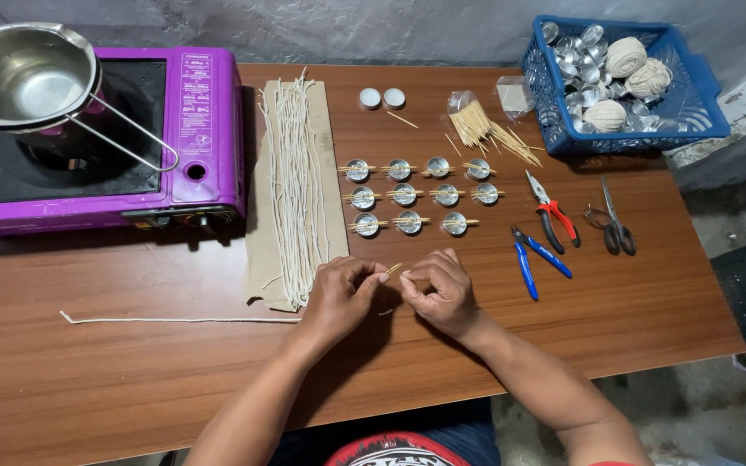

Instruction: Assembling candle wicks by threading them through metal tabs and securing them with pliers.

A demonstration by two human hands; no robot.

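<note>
At the desk's far left corner sits my purple portable stove (209, 129), smooth and glossy, with a shiny steel pouring pot (23, 73) on the burner, its wire handle (131, 134) reaching toward the desk's middle. Nearer the front edge a single pale cord (174, 320) lies straight across the wood grain. Beside the stove, a bundle of waxy white wicks (297, 181) rests on a strip of brown cardboard (259, 250).

My left hand (338, 298) is closed in a pinch, and my right hand (442, 293) pinches too; between their fingertips, just above the desk near the middle of its front half, I hold a small wooden stick (393, 269). I judge it feather-light, stiff but easy to snap, so it is best held close to the ends with soft pressure.

Beyond my hands stand rows of small round metal cups (404, 194), each crossed by sticks. Further right lie a bag of loose sticks (485, 129), red-handled pliers (554, 220), blue-handled cutters (539, 257) and scissors (616, 226). At the far right corner a blue plastic basket (701, 103) holds more cups and balls of twine (625, 57).
</note>
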